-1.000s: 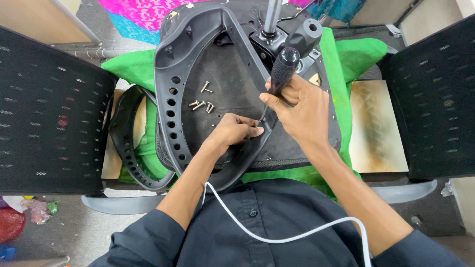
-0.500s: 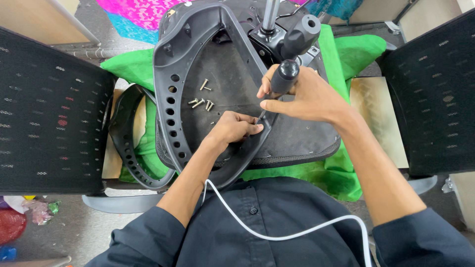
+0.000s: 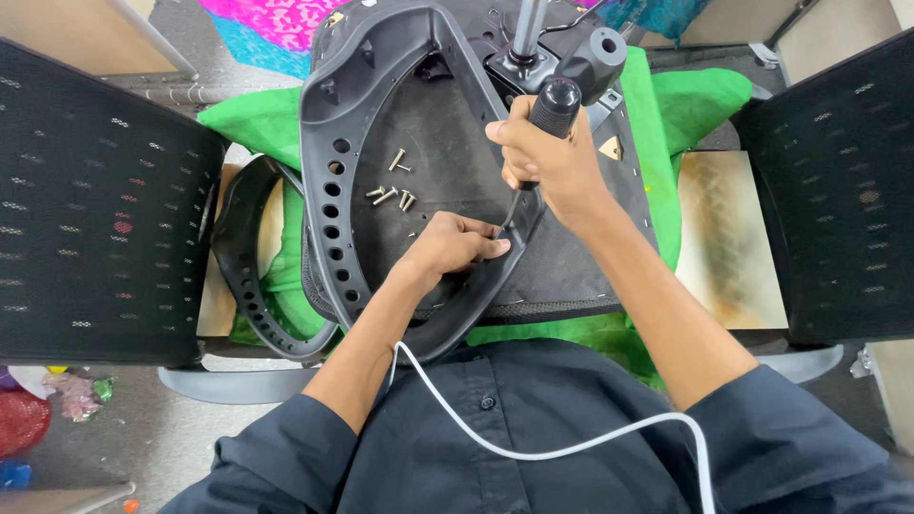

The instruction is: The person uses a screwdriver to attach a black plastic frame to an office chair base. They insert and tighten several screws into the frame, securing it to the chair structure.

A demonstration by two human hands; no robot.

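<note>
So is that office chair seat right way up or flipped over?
Flipped over: the seat shows its flat dark underside, loose screws lie on it, and the metal post points upward.

**What your view hides or cuts off**

Your right hand [image 3: 547, 162] covers most of the screwdriver [image 3: 555, 103] handle, and its tip disappears behind your left hand [image 3: 455, 244], so you cannot tell what the tip meets. Your left fingertips curl out of sight against the grey armrest frame [image 3: 328, 181]. The metal post [image 3: 526, 29] at the top centre is cut off by the frame's upper edge. Both black mesh panels [image 3: 86, 209] run past the left and right edges. The loose screws [image 3: 392, 190] are too small to tell apart. The white cable [image 3: 571, 447] leaves the bottom edge.
</note>
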